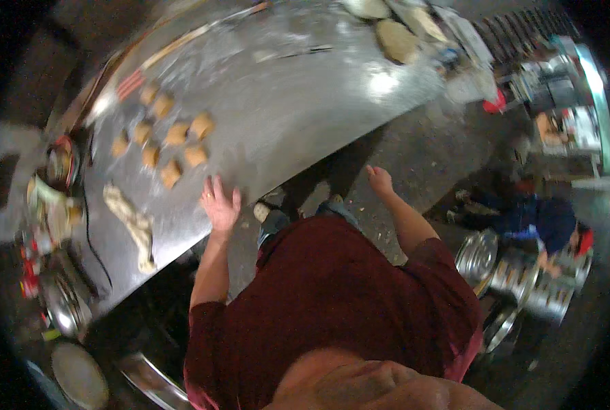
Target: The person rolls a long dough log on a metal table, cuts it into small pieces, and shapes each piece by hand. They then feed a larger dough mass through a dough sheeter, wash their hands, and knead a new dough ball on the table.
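Observation:
My left hand (221,204), a ring on one finger, is spread at the near edge of a metal worktable (284,102) and holds nothing; whether it touches the surface I cannot tell. Up and to its left lie several small tan dough pieces (177,133). A long, pale, lumpy strip of dough (133,223) rests left of that hand. My right hand (381,180) hangs over the floor, off the table's edge, fingers curled; whether anything small is in it cannot be seen. A blurred tool with a dark handle (320,49) lies towards the table's far side.
Large dough lumps (397,42) sit at the table's far right. A long wooden stick (177,45) lies along the far left edge. A dark cord (91,241) crosses the left end, near bowls and containers. At right, a person in dark clothes (553,223) reaches over metal trays (515,277).

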Demonstrator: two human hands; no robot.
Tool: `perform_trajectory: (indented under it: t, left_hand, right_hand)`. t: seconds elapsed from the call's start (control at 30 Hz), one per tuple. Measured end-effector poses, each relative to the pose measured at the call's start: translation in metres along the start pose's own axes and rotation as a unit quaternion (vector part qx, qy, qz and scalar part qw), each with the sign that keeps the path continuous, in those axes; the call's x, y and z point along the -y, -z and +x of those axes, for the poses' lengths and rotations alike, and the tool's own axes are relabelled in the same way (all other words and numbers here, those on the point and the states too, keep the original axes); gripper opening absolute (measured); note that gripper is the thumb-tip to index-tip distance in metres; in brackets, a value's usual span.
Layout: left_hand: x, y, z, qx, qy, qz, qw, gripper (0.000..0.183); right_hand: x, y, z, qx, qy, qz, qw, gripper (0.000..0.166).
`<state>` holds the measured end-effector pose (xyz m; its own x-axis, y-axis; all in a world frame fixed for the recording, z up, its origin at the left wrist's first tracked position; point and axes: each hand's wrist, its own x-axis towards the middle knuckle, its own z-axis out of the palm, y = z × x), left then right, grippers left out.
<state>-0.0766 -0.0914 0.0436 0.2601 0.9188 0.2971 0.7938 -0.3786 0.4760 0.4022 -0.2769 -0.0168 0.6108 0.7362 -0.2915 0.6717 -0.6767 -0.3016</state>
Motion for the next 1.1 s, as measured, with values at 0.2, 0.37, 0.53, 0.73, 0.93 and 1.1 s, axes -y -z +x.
perform_trajectory:
  t: [0.2, 0.37, 0.53, 0.73, 0.93, 1.1]
  left_hand:
    - [-0.087, -0.132, 0.011, 0.107, -0.067, 0.123, 0.984, 0.064]
    - [-0.187, -0.201, 0.065, 0.157, -0.102, 0.136, 0.973, 0.064]
    - [-0.294, -0.29, 0.117, 0.173, -0.056, 0.106, 0.978, 0.063]
    - [-0.382, -0.395, 0.238, 0.277, 0.101, -0.12, 0.948, 0.07]
    - [-0.499, -0.453, 0.402, 0.24, 0.141, -0.207, 0.938, 0.108]
    - [-0.533, -0.532, 0.508, 0.269, 0.122, -0.156, 0.943, 0.115]
  right_hand:
    - [-0.172, -0.005, -0.052, -0.066, -0.208, 0.174, 0.96, 0.026]
    - [-0.288, 0.02, -0.089, 0.011, -0.286, 0.296, 0.911, 0.022]
    - [-0.345, 0.064, -0.116, -0.068, -0.355, 0.476, 0.802, 0.033]
    - [-0.455, 0.056, -0.085, -0.137, -0.388, 0.399, 0.82, 0.029]
    - [-0.495, 0.055, -0.06, -0.081, -0.313, 0.195, 0.926, 0.034]
    - [-0.513, 0.113, 0.025, 0.015, -0.357, 0.393, 0.847, 0.03]
